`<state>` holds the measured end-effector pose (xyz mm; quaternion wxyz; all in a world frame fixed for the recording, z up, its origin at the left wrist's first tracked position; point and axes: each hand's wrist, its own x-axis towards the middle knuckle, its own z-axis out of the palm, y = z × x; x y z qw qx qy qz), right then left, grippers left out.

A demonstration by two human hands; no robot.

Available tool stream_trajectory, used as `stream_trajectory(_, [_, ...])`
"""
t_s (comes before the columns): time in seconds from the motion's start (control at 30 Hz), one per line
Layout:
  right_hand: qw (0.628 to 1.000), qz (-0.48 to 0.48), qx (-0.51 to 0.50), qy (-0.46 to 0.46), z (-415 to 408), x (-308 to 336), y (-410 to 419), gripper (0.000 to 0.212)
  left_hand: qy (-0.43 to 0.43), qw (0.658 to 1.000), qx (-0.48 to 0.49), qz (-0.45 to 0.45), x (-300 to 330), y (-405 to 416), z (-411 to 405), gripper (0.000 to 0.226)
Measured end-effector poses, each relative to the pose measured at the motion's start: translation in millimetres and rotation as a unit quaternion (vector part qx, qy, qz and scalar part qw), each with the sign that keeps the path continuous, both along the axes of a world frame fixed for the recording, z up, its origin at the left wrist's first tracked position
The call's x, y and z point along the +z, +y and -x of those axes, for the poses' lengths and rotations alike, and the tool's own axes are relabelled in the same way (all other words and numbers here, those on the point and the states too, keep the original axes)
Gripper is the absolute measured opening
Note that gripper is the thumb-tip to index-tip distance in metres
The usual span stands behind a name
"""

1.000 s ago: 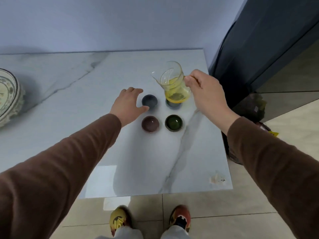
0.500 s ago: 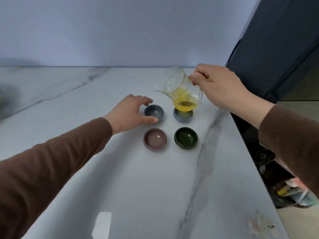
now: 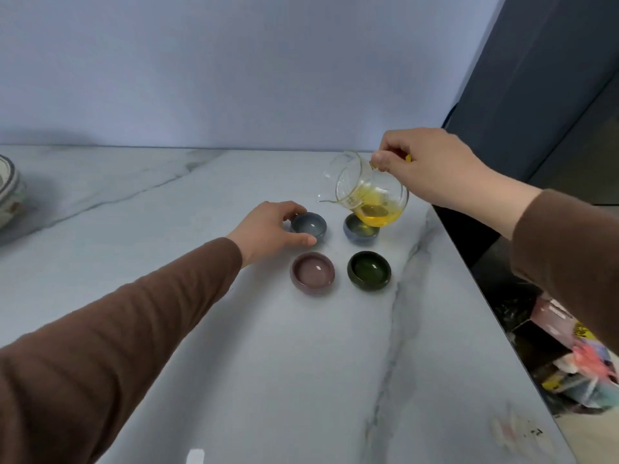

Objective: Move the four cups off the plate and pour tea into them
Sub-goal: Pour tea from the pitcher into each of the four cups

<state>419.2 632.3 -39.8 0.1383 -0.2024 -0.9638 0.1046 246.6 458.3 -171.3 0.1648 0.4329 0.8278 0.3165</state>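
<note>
Four small cups stand in a square on the marble table (image 3: 234, 363): a grey-blue cup (image 3: 308, 226) at the back left, a blue cup (image 3: 360, 231) at the back right, a purple cup (image 3: 312, 272) at the front left and a dark green cup (image 3: 369, 270) at the front right. My left hand (image 3: 271, 229) rests on the table with thumb and fingers around the grey-blue cup. My right hand (image 3: 425, 169) grips the handle of a glass pitcher (image 3: 371, 195) of yellow tea, held in the air and tilted left, above the blue cup.
A patterned plate (image 3: 8, 195) sits at the far left edge of the view. The table's right edge runs close beside the cups, with a dark cabinet (image 3: 536, 95) and cluttered bags (image 3: 576, 363) on the floor beyond it. A pale wall closes off the back.
The pitcher has tilted further to the left and my right hand has risen. My left hand has closed in around the grey-blue cup. The camera has moved closer and tipped up.
</note>
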Motion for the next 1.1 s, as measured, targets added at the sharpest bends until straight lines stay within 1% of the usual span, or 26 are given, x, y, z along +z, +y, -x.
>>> stream_trajectory(0.17, [0.999,-0.024,-0.003,-0.028,4,4,-7,0.028,-0.003,1.0,0.018,0.012,-2,1,-1,0.064])
stream_trajectory(0.33, [0.996,-0.064,0.01,-0.056,12,8,-11,0.026,-0.012,1.0,0.027,0.011,1,2,-5,0.061])
stream_trajectory(0.5, [0.991,-0.102,0.023,-0.086,19,9,-15,0.026,-0.002,0.999,0.028,0.015,0,2,-6,0.062])
stream_trajectory(0.6, [0.989,-0.109,0.029,-0.094,23,9,-18,0.028,0.004,1.0,0.026,0.017,0,1,-7,0.062])
stream_trajectory(0.9, [0.978,-0.171,0.044,-0.106,34,9,-25,0.029,0.006,0.999,0.022,0.026,3,1,-7,0.061])
stream_trajectory(1.1, [0.975,-0.188,0.048,-0.106,38,7,-26,0.03,0.01,0.999,0.024,0.027,1,1,-7,0.061])
